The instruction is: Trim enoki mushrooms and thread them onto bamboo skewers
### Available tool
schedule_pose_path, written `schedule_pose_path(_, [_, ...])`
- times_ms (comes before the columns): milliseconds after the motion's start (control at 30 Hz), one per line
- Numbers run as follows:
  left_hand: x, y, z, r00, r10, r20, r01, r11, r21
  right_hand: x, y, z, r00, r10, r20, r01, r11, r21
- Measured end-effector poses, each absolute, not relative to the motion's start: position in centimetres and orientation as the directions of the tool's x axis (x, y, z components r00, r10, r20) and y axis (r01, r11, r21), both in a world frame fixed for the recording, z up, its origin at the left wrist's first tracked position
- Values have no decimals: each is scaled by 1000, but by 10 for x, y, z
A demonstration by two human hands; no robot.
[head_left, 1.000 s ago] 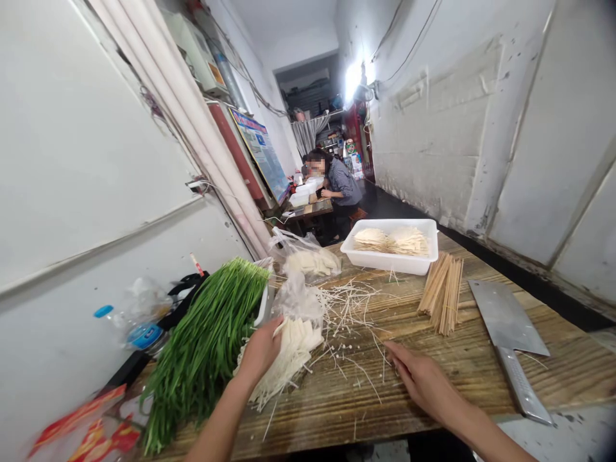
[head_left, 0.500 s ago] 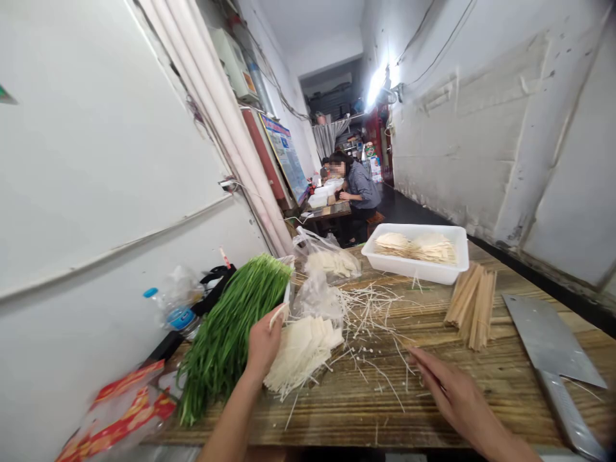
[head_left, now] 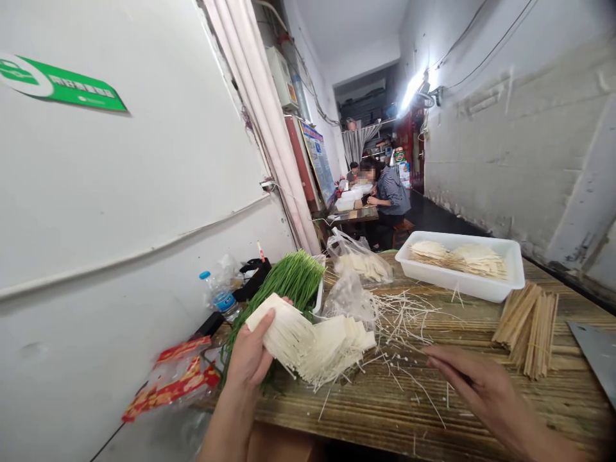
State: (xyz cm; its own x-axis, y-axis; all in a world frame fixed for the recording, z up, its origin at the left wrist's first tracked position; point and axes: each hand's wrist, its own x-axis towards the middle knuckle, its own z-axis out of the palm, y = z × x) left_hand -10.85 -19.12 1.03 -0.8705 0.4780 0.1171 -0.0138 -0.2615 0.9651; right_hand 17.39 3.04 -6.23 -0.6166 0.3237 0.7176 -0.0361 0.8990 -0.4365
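Observation:
My left hand (head_left: 250, 355) pinches a pale rectangular sheet (head_left: 282, 328) lifted off a stack of cut white sheets (head_left: 337, 343) on the wooden table (head_left: 385, 410). Thin white mushroom strands (head_left: 404, 317) lie scattered just right of the stack. My right hand (head_left: 474, 382) hovers low over those strands, fingers stretched out and holding nothing. A bundle of green chives (head_left: 289, 282) lies behind my left hand.
A white tray (head_left: 462, 282) with skewered food stands at the back right, bamboo skewers (head_left: 529, 324) beside it, a cleaver blade (head_left: 599, 353) at the right edge. Plastic bags (head_left: 359, 263), a water bottle (head_left: 219, 296) and red packets (head_left: 173, 378) lie left. A person (head_left: 387, 192) sits farther back.
My left hand has raised one white sheet off the stack. The view has swung left, so the table's things sit farther right. My right hand stays over the strands.

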Motion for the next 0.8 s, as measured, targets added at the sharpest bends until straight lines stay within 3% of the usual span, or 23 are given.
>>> schedule_pose_path(200, [-63, -174, 4, -691, 710, -134, -400, -222, 889, 168, 16, 1, -673, 122, 729, -99, 962, -253])
schedule_pose_path(367, [-24, -149, -20, -533, 784, -318, -612, -97, 785, 181, 13, 10, -751, 96, 654, 34, 994, -107])
schedule_pose_path(467, [-9, -139, -30, -450, 825, -342, -665, -53, 745, 195, 16, 2, -813, 52, 580, 42, 999, -31])
schedule_pose_path(600, [2, -131, -35, -387, 856, -344, -686, -18, 728, 210, 18, -5, -865, 81, 495, 43, 995, -86])
schedule_pose_path(800, [9, -124, -36, -404, 832, -380, -679, 6, 735, 219, 21, -9, -847, 120, 517, 118, 992, -37])
